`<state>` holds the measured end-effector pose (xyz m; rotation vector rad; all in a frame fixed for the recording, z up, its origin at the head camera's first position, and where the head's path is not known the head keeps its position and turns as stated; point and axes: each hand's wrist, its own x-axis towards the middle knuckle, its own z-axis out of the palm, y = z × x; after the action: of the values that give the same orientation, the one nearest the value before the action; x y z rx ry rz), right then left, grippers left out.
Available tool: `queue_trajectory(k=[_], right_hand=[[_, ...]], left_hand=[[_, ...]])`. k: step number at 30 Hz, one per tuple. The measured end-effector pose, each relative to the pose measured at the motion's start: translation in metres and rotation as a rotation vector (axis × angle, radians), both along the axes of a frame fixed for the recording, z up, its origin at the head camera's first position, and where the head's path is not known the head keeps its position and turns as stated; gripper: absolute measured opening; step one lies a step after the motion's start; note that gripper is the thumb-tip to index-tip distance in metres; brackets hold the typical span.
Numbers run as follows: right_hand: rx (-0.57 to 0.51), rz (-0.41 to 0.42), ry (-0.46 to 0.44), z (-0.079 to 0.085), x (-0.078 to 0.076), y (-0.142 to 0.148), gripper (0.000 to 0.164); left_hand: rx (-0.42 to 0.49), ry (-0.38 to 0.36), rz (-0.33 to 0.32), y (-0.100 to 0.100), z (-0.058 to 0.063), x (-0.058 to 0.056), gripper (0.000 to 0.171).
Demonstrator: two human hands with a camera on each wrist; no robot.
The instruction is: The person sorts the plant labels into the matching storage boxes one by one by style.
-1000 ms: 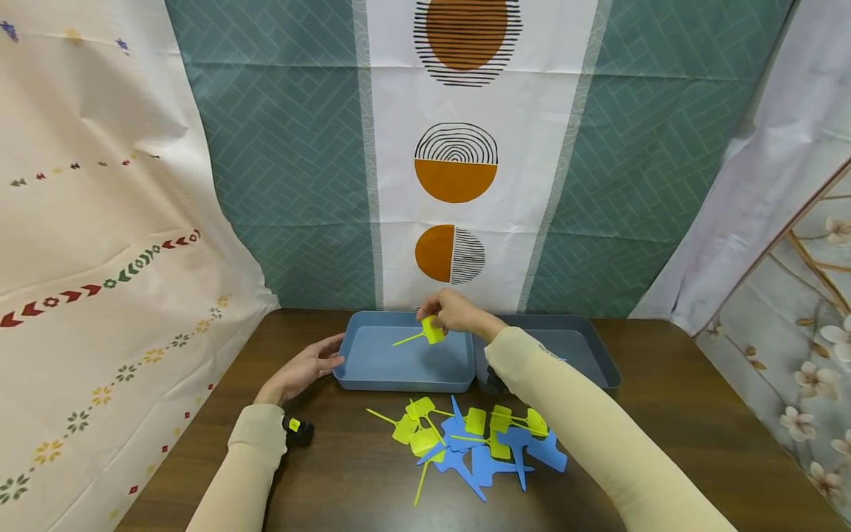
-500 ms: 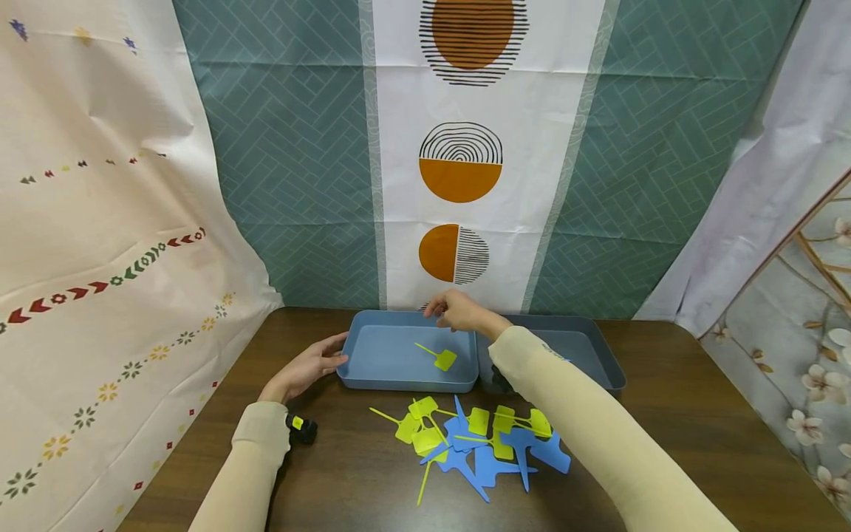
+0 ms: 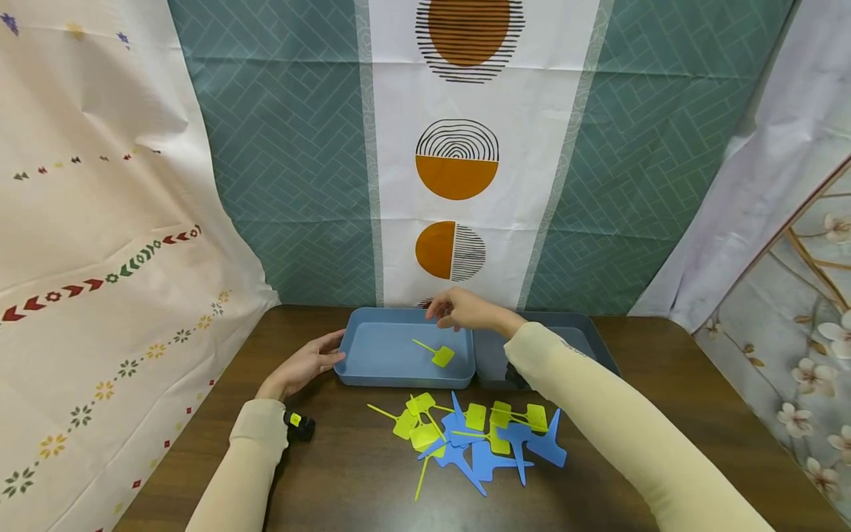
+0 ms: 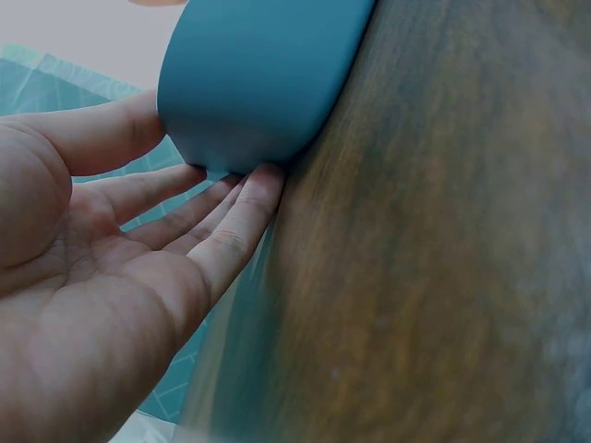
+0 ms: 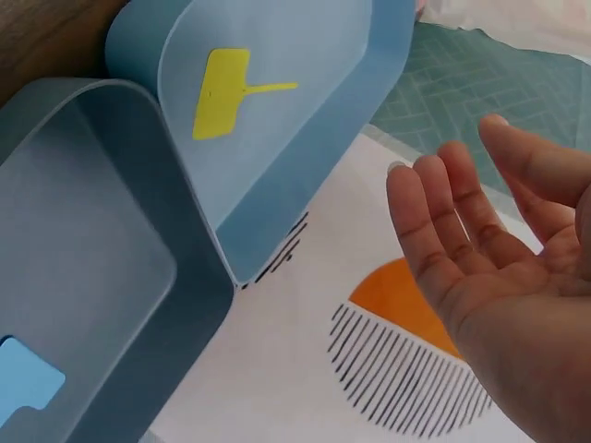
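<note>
My left hand (image 3: 307,368) rests its fingers against the left end of the light blue-grey tray (image 3: 379,351). In the left wrist view, the thumb and fingertips touch the tray's outer wall (image 4: 259,83), fairly straight. One yellow plant label (image 3: 442,357), square-headed with a thin stem, lies flat on the tray floor. Over the tray's back right part hovers my right hand (image 3: 465,308); its fingers are loosely bent and hold nothing, as the right wrist view confirms. In front of the trays, yellow plant labels (image 3: 422,437) and blue T-shaped plant labels (image 3: 488,465) lie in an overlapping heap.
A darker grey tray (image 3: 585,332) adjoins the first on its right, partly hidden by the right sleeve (image 3: 598,414). It contains a blue label (image 5: 28,378). Both trays stand on the brown wooden table (image 3: 346,473), near the hanging cloth (image 3: 312,185) behind.
The right hand let go of the yellow plant label, which dropped into the light blue-grey tray. Since then that hand has shifted slightly right. The left hand has stayed at the tray's end.
</note>
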<state>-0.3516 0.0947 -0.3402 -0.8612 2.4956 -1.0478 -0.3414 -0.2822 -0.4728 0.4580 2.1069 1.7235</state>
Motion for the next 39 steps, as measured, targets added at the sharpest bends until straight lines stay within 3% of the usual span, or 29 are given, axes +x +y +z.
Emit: queue_trajectory(k=[9,16,23,31,39], right_hand=[[-0.057,-0.016,-0.028,0.008,0.008,0.039,0.019],[-0.093,0.023,-0.039,0.014,0.021,0.068,0.019],[-0.051,0.027,-0.032,0.013,0.036,0.091,0.017],[-0.028,0.095,-0.005,0.016,0.054,0.096,0.017],[0.079,0.126,-0.005,0.008,0.064,0.103,0.021]], left_hand=[[-0.001,-0.003,-0.009,0.002,0.0,-0.001,0.068],[-0.011,0.011,-0.019,0.002,0.001,0.0,0.067],[-0.013,0.015,-0.018,0.001,0.001,-0.001,0.069],[0.001,0.017,-0.019,0.002,0.001,0.002,0.067],[0.001,0.015,-0.014,0.002,0.001,0.002,0.067]])
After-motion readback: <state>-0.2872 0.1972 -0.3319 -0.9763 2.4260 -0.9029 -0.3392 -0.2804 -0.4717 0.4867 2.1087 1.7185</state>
